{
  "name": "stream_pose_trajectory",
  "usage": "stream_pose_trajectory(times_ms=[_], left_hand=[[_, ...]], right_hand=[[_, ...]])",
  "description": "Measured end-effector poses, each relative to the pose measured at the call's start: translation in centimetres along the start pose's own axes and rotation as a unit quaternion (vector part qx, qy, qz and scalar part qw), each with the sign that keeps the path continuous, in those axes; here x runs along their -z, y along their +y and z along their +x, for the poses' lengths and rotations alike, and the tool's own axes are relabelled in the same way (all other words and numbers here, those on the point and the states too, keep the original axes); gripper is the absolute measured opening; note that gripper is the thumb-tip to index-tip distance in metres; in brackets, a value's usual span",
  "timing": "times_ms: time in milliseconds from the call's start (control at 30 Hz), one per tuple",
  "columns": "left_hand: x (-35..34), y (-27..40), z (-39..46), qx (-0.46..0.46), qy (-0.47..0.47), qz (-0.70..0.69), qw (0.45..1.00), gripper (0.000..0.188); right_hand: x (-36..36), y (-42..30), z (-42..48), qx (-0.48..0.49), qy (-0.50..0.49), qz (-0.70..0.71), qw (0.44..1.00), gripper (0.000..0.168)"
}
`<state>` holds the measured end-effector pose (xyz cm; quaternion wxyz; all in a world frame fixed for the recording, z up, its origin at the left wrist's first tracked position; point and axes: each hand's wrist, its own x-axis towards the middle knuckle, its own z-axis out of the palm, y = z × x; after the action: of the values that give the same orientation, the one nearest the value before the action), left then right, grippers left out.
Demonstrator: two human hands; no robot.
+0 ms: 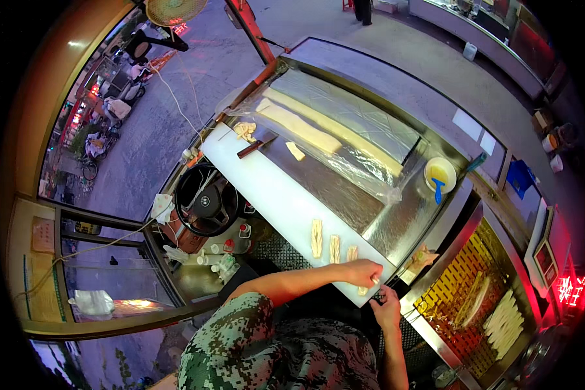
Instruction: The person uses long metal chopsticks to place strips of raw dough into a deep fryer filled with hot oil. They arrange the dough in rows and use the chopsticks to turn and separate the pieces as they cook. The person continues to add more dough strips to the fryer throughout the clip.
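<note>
My left hand [361, 273] is curled in a fist over the front end of a white cutting board [268, 185]. A small pale thing, partly hidden, pokes out at its fingers. Just below it a dough strip [363, 290] lies at the board's end, partly covered by the hand. My right hand [388, 308] is beside the board's near corner, thumb and forefinger apart, with nothing visible between them. Three more dough strips lie on the board to the left: one [317, 238], a second [335, 248], and a third [352, 253] close to my left wrist.
Long dough slabs [297, 126] lie under clear plastic film on the metal counter. A dark-handled cleaver [257, 146] rests near dough scraps [244, 130]. A white tub [440, 174] holds a blue brush [438, 189]. At right is a fryer [448, 287] with pale dough sticks [503, 324].
</note>
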<state>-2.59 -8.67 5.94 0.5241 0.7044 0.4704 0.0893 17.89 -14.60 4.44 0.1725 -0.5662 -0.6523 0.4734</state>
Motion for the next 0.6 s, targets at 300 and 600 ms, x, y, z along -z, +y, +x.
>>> stream_pose_trajectory(times_ms=[300, 600], left_hand=[[2.0, 3.4, -1.6, -0.042, 0.059, -0.433, 0.899, 0.022], [-2.5, 6.1, 2.2, -0.087, 0.058, -0.437, 0.893, 0.027]], right_hand=[[1.2, 0.8, -1.5, -0.130, -0.010, 0.535, 0.835, 0.027], [7.0, 1.2, -1.3, -0.051, 0.150, 0.541, 0.826, 0.038]])
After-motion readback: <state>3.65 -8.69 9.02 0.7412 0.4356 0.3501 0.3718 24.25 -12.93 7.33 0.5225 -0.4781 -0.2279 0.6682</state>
